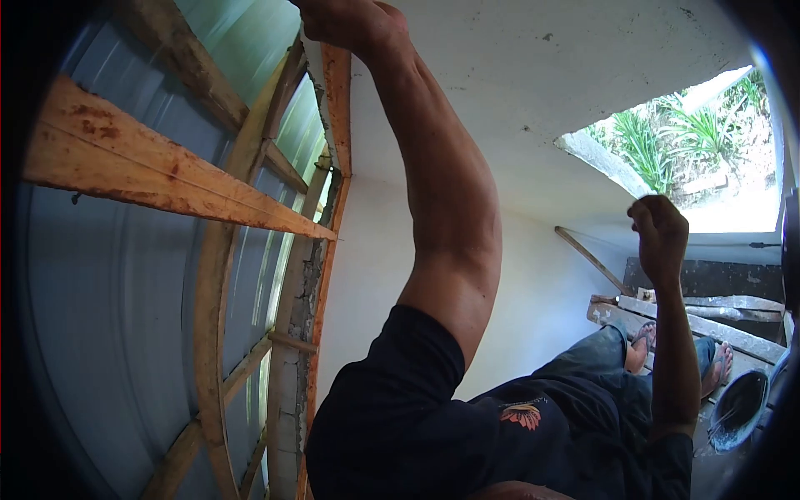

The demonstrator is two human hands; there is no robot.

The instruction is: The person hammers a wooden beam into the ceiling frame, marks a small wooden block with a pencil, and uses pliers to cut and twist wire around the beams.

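Observation:
My left arm stretches up to the top edge of the view. My left hand is bent at the wrist, near the orange-brown timber along the top of the wall. Its fingers are cut off by the frame, so what they touch is hidden. My right hand is raised in front of the wall opening, apart from the wall. Its fingers are curled closed, and nothing shows sticking out of them.
The view is tilted sideways. Roof beams and metal roofing sheets fill the left. My sandalled feet stand on planks at the lower right, beside a splattered bucket. A thin wooden pole leans against the wall.

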